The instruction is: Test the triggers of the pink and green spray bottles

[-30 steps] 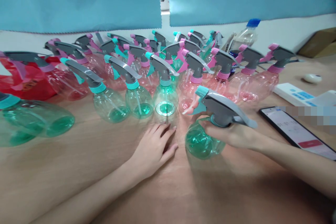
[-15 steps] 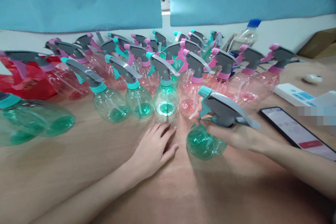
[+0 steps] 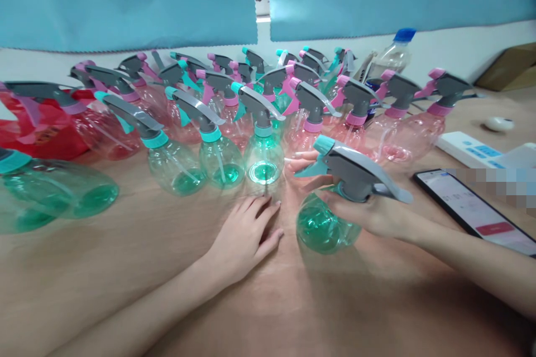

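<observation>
A clear green spray bottle with a grey head and teal trigger is in front of me, green liquid in its base. My right hand is around its neck, the thumb on the near side. The fingers stretch out past the trigger on the far side, straight and apart, not wrapped round it. My left hand lies flat on the table, fingers spread, holding nothing. Just beyond its fingertips stands another green spray bottle.
Several green and pink spray bottles stand in rows behind. A red plastic bag sits at the left. To the right lie a phone, a white power strip and a small white object. A blue-capped bottle stands farther back.
The fingers of my right hand have uncurled from the teal trigger and stretched out beyond it. The bottle stays in almost the same place. My left hand has not moved.
</observation>
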Available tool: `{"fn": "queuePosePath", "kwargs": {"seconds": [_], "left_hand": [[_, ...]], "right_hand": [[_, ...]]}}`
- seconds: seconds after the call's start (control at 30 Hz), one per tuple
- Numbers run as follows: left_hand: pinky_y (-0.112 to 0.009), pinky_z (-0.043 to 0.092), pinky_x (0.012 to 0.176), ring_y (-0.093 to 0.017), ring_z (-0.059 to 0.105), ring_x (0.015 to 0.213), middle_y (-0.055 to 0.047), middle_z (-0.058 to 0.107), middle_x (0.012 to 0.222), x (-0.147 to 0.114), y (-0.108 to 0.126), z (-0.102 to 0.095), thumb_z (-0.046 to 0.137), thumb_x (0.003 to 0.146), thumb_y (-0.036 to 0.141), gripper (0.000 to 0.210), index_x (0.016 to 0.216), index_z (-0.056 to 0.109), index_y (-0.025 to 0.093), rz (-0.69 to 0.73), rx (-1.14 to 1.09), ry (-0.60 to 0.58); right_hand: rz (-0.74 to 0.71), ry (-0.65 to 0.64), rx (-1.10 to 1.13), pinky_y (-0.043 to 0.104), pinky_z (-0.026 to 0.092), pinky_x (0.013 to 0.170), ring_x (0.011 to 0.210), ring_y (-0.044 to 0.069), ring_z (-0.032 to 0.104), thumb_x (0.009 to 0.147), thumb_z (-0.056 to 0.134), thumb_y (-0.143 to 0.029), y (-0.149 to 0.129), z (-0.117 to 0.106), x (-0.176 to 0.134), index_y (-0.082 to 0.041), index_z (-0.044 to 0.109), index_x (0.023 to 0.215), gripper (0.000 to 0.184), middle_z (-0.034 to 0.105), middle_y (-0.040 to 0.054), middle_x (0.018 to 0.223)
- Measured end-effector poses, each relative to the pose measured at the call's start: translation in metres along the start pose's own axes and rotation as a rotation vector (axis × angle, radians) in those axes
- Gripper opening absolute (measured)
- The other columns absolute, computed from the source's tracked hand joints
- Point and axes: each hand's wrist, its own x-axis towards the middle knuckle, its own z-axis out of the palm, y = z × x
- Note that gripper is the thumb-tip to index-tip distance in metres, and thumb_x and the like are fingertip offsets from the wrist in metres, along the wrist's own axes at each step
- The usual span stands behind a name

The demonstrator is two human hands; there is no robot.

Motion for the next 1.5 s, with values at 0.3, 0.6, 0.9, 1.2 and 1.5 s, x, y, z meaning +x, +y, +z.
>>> {"fn": "queuePosePath", "kwargs": {"seconds": [0.3, 0.6, 0.9, 1.2, 1.5], "left_hand": [[-0.048, 0.041, 0.099, -0.03, 0.049, 0.118, -0.016, 0.055, 0.129, -0.0001, -0.0009, 0.0002, 0.052, 0.094, 0.036, 0.042, 0.128, 0.054, 0.011, 0.001, 0.0, 0.002], [-0.049, 0.041, 0.099, -0.03, 0.05, 0.118, -0.016, 0.055, 0.128, 0.0007, -0.0001, -0.0008, 0.05, 0.095, 0.036, 0.042, 0.128, 0.054, 0.012, -0.001, -0.002, -0.002], [-0.05, 0.041, 0.099, -0.03, 0.05, 0.119, -0.015, 0.055, 0.13, 0.0004, -0.0005, -0.0003, 0.048, 0.095, 0.037, 0.04, 0.128, 0.053, 0.015, -0.007, -0.014, 0.006], [-0.048, 0.041, 0.099, -0.03, 0.049, 0.118, -0.016, 0.055, 0.129, 0.0009, 0.001, -0.0016, 0.051, 0.094, 0.035, 0.041, 0.128, 0.054, 0.012, -0.003, -0.01, -0.006], [-0.049, 0.041, 0.099, -0.03, 0.049, 0.118, -0.016, 0.055, 0.129, 0.0014, 0.0003, -0.0022, 0.05, 0.095, 0.036, 0.04, 0.128, 0.054, 0.012, -0.002, -0.005, -0.006]], "right_hand": [[0.01, -0.042, 0.065, 0.028, 0.06, 0.077, 0.081, 0.015, 0.072, 0.077, 0.049, -0.011, 0.0015, -0.0002, -0.003, -0.027, 0.06, 0.12, 0.048, 0.072, 0.0015, 0.105], [0.016, -0.014, 0.04, 0.029, 0.059, 0.081, 0.077, 0.015, 0.071, 0.075, 0.05, -0.011, 0.0005, 0.0013, -0.0011, -0.026, 0.061, 0.118, 0.047, 0.074, 0.0006, 0.097], [0.029, -0.043, 0.075, 0.031, 0.058, 0.082, 0.085, 0.016, 0.07, 0.074, 0.051, -0.012, 0.0004, 0.0005, -0.0011, -0.026, 0.059, 0.121, 0.049, 0.071, 0.0027, 0.11], [0.023, -0.034, 0.03, 0.03, 0.058, 0.079, 0.076, 0.015, 0.068, 0.073, 0.05, -0.012, -0.0007, -0.0005, -0.0001, -0.026, 0.061, 0.118, 0.048, 0.072, 0.0008, 0.096], [0.044, -0.075, 0.098, 0.024, 0.057, 0.073, 0.082, 0.014, 0.069, 0.072, 0.049, -0.007, -0.0013, -0.0011, -0.0004, -0.028, 0.062, 0.113, 0.047, 0.072, -0.0003, 0.093]]}}
